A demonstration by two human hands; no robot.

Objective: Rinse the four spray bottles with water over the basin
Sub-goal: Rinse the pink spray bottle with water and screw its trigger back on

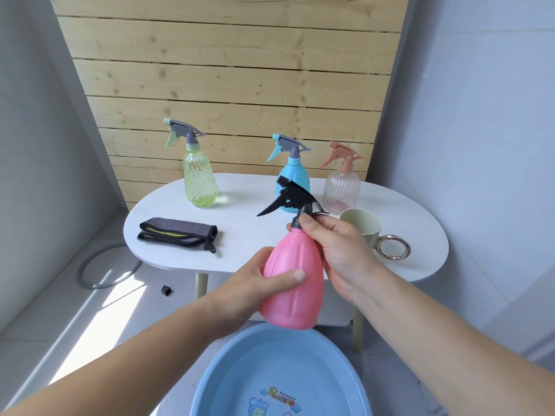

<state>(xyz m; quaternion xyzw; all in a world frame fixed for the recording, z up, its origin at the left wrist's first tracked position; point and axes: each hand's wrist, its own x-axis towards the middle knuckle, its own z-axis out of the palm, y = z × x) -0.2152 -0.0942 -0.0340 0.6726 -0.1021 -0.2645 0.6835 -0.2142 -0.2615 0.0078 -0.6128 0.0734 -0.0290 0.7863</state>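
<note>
The pink bottle (295, 298) is held tilted just above the basin (210, 382), its belly gripped by the left hand (252, 283) and its black collar (295, 222) pinched by the fingers (313, 225) of the right hand (342, 253); light, stiff plastic, probably slippery once wet, is best held so.

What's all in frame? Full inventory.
blue plastic basin: 1, blue, bottom centre
white oval table: 1, white, ahead
pink plastic spray bottle, black trigger: 1, pink, held over basin
green translucent spray bottle: 1, green, table back-left
blue opaque spray bottle: 1, blue, table back-centre
clear ribbed spray bottle, peach trigger: 1, clear, table back-right
pale green cup, metal ring handle: 1, green, table right
folded grey cloth: 1, grey, table front-left
grey ring: 1, grey, floor left
small black block: 1, black, floor near table leg
wooden slat panel: 1, pale, behind table
left grip: 1, bare hand, holds pink bottle's body
right grip: 1, bare hand, grips its neck
</note>
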